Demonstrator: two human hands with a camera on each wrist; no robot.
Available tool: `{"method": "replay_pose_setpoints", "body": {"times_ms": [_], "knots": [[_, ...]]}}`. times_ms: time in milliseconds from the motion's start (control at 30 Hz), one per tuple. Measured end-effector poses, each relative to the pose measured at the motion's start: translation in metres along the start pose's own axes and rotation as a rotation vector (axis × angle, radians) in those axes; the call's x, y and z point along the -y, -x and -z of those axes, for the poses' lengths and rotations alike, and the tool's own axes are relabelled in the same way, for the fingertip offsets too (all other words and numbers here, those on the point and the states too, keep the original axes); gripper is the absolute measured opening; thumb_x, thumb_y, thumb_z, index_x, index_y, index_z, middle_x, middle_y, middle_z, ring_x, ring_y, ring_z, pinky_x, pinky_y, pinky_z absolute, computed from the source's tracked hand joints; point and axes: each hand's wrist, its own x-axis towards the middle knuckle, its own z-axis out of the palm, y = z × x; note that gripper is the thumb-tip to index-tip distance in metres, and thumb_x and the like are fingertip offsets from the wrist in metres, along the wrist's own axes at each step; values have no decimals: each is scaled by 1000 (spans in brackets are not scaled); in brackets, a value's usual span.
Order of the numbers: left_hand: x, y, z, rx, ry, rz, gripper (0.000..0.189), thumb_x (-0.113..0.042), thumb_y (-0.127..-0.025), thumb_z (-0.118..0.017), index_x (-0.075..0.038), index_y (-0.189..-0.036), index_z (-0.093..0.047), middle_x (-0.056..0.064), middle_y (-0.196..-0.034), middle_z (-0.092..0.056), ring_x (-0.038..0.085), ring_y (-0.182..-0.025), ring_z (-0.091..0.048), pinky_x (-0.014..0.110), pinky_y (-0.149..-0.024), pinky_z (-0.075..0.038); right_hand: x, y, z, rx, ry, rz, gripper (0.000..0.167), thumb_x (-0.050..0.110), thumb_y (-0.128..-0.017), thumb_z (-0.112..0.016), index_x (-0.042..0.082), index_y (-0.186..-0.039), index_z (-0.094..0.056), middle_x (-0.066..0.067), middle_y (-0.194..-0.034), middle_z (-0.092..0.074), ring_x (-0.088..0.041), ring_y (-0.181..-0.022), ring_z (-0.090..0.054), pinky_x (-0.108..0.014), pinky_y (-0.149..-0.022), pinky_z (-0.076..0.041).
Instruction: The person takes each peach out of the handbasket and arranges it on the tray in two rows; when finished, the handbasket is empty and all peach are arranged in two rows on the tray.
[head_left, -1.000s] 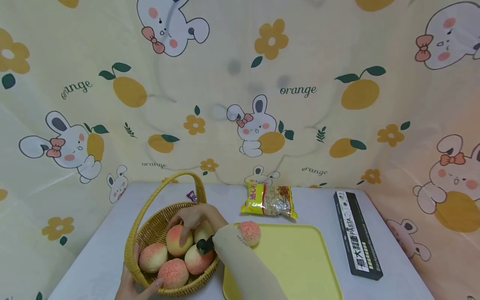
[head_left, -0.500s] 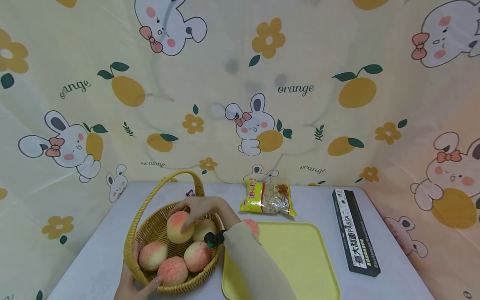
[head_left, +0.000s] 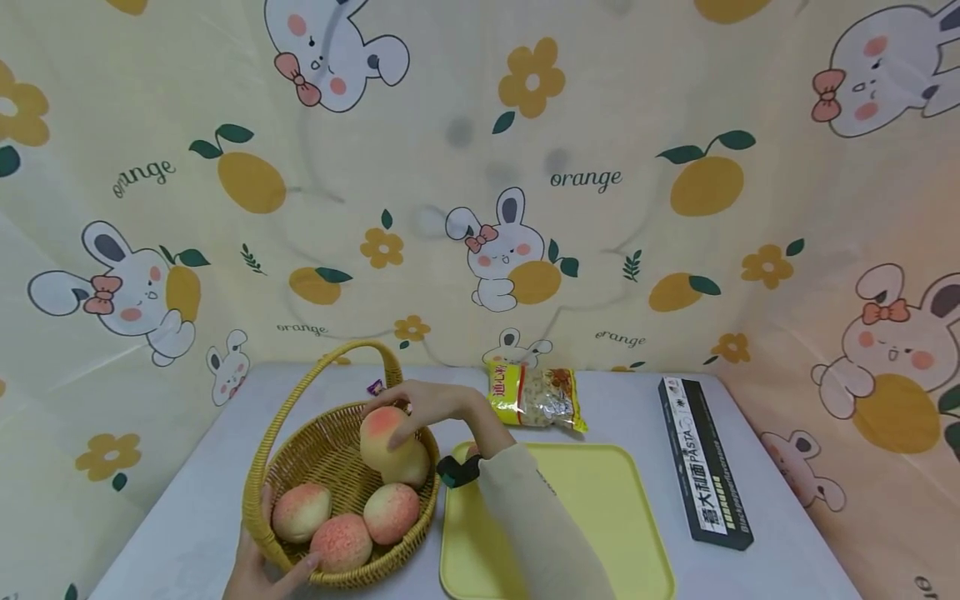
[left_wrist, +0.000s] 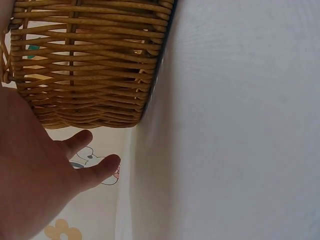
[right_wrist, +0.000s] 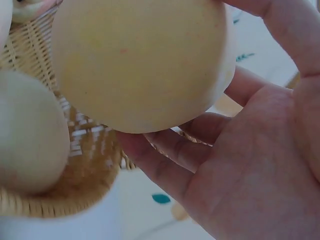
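My right hand (head_left: 427, 404) grips a peach (head_left: 381, 433) at the far right side of the wicker basket (head_left: 318, 454), above another peach (head_left: 406, 465). In the right wrist view its fingers curl round the pale underside of the held peach (right_wrist: 145, 65). Inside the basket lie more peaches, one at the left (head_left: 302, 512), one at the front (head_left: 341, 542) and one at the right (head_left: 392, 513). My left hand (head_left: 258, 567) holds the basket's front left side, thumb over the rim. From the left wrist, two fingers (left_wrist: 97, 170) stretch past the basket's woven wall (left_wrist: 95, 65).
Right of the basket lies a yellow tray (head_left: 592, 517); a peach on it is mostly hidden behind my right wrist. A yellow pasta bag (head_left: 534, 398) lies behind the tray, a black pasta box (head_left: 705, 467) to its right. A small purple wrapper (head_left: 376, 387) lies behind the basket.
My right hand has lifted the peach from the middle of the basket and carried it right and back, towards the far right rim. The left hand stays on the basket.
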Motion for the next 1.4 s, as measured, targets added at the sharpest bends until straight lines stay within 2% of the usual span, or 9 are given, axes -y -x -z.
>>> {"method": "replay_pose_setpoints", "body": {"times_ms": [100, 267, 367, 567, 767, 967, 1100, 1200, 1400], "knots": [[0, 0, 0, -2, -1, 5, 115, -17, -87, -78, -18, -159, 12, 30, -160, 9, 57, -142, -1, 78, -97, -19, -3, 11, 3, -21, 23, -14, 62, 28, -82, -78, 20, -141, -59, 3, -144, -53, -7, -119, -49, -29, -97, -41], [1, 0, 3, 9, -19, -6, 115, -17, -87, -77, -13, -159, 13, 34, -158, 9, 60, -141, -1, 78, -95, -22, -12, 27, 8, -50, 31, -8, 65, 29, -83, -76, 15, -144, -55, 5, -144, -53, -6, -122, -48, -32, -100, -41], [1, -1, 4, 12, -35, -28, 114, -16, -87, -78, -10, -159, 11, 36, -157, 9, 62, -139, -2, 79, -93, -23, -15, 37, 11, -68, 13, 9, 64, 26, -84, -74, 11, -143, -55, 2, -143, -55, -7, -124, -48, -35, -102, -41], [1, -1, 5, 3, -26, -48, 116, -14, -87, -78, -13, -158, 13, 36, -157, 10, 63, -139, -3, 80, -94, -20, -17, 59, 17, -131, -50, 35, 61, 22, -83, -76, 9, -140, -58, 4, -134, -60, -10, -121, -52, -36, -101, -43], [-1, 0, 5, 9, -14, -15, 116, -16, -88, -77, -15, -158, 15, 33, -158, 12, 61, -140, -2, 79, -94, -21, -22, 82, 20, -199, -133, 38, 57, 19, -83, -76, 10, -137, -60, -9, -138, -57, -17, -120, -53, -39, -92, -50], [-1, -1, 6, 20, -8, 38, 117, -22, -88, -78, -18, -157, 17, 29, -159, 14, 57, -142, 1, 78, -97, -19, -24, 107, 24, -247, -135, -17, 59, 21, -83, -78, 12, -138, -59, -7, -140, -54, -21, -119, -52, -40, -95, -46], [-1, -2, 5, 18, -18, 33, 117, -23, -88, -78, -18, -157, 17, 29, -159, 14, 57, -143, 2, 79, -98, -17, -25, 123, 25, -297, -90, -76, 58, 25, -81, -80, 19, -136, -61, -3, -136, -58, -20, -117, -53, -41, -97, -44], [0, -3, 5, 21, -19, 28, 117, -23, -88, -78, -18, -157, 16, 29, -159, 14, 56, -143, 4, 79, -98, -16, -29, 135, 24, -321, -105, -124, 57, 24, -81, -80, 23, -134, -62, 0, -133, -59, -20, -116, -53, -40, -97, -43], [-1, -2, 2, 24, -25, 13, 118, -21, -87, -79, -19, -158, 16, 29, -159, 15, 56, -143, 5, 79, -97, -17, -41, 160, 26, -339, -110, -135, 59, 21, -82, -78, 16, -138, -60, -5, -129, -58, -26, -115, -50, -44, -95, -43]]}}
